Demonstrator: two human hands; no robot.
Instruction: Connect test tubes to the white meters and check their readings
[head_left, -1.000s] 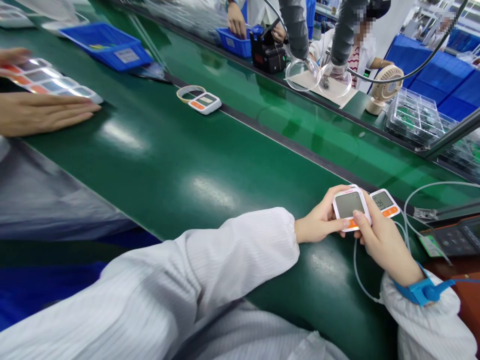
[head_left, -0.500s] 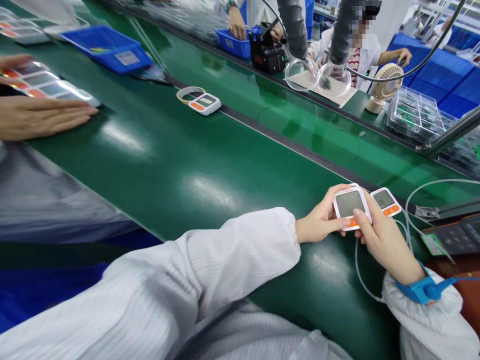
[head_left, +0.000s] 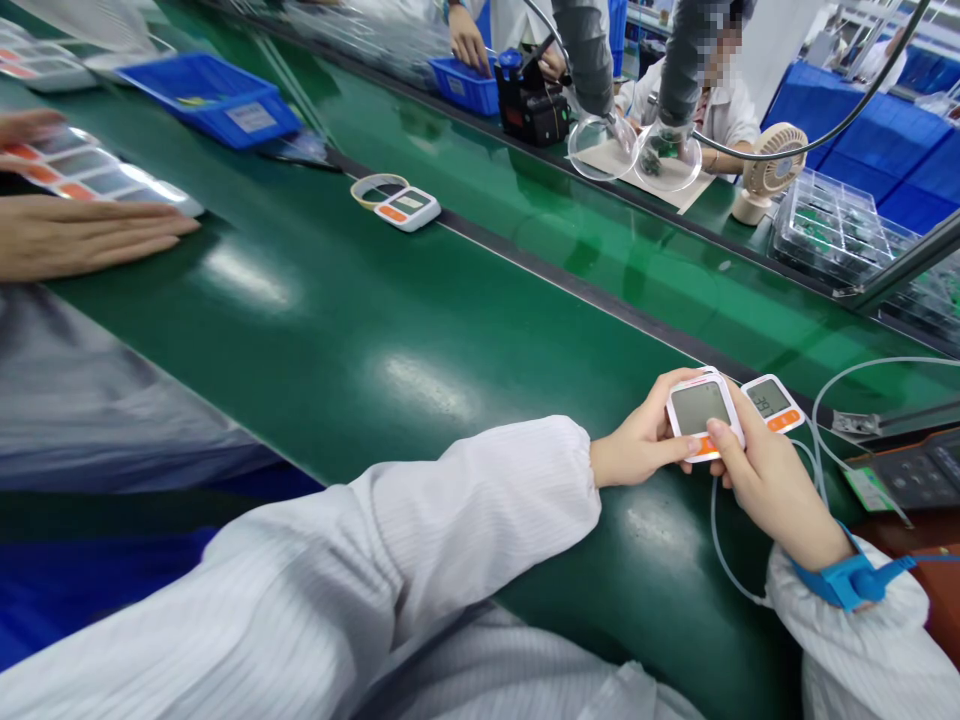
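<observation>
Between my two hands is a white digital meter [head_left: 700,405] with a grey screen and orange buttons, its face turned up. My left hand [head_left: 637,435] grips its left side, thumb at the orange buttons. From the right, my right hand [head_left: 776,480] is closed on the same meter, thumb on its lower right front. A blue wrist strap [head_left: 844,578] circles my right wrist. Just beyond that hand lies a second white meter [head_left: 766,396] showing digits, partly hidden by my fingers. A thin pale cable [head_left: 716,545] runs below my hands.
On the green bench [head_left: 480,330], another meter [head_left: 409,208] lies beside a tape roll [head_left: 373,190]. At left, a co-worker's hands [head_left: 90,235] hold a row of meters [head_left: 90,165] near a blue bin [head_left: 202,95]. A dark instrument [head_left: 915,470] stands at right; a fan [head_left: 772,165] is across.
My hands and the held meter look unchanged. Across the bench, a co-worker's raised arm has come down toward the work surface behind the fan.
</observation>
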